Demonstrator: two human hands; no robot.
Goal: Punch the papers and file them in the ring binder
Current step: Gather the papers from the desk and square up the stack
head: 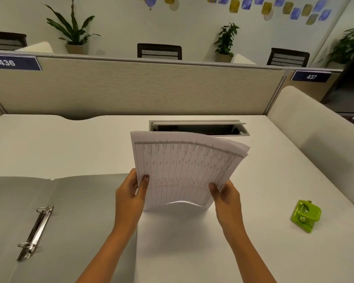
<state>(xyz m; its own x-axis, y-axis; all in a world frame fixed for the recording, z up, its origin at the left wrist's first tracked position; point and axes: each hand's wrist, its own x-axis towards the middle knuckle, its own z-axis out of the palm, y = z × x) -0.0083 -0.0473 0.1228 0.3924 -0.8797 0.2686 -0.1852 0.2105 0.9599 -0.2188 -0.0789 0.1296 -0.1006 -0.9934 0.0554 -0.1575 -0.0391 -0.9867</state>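
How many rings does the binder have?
2 rings on the metal spine of the open binder at left: far ring and near ring. None seem hidden.

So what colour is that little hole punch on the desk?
The hole punch is bright lime green, seen clearly in the head view.

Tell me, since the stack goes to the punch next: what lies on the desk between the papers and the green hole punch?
In the head view, only bare white desk separates the papers from the hole punch; the right hand grips the stack's near edge.

Bare desk [253, 180] lies between the papers [184, 170] and punch [306, 215]; binder [70, 221] seemingly crowds left.
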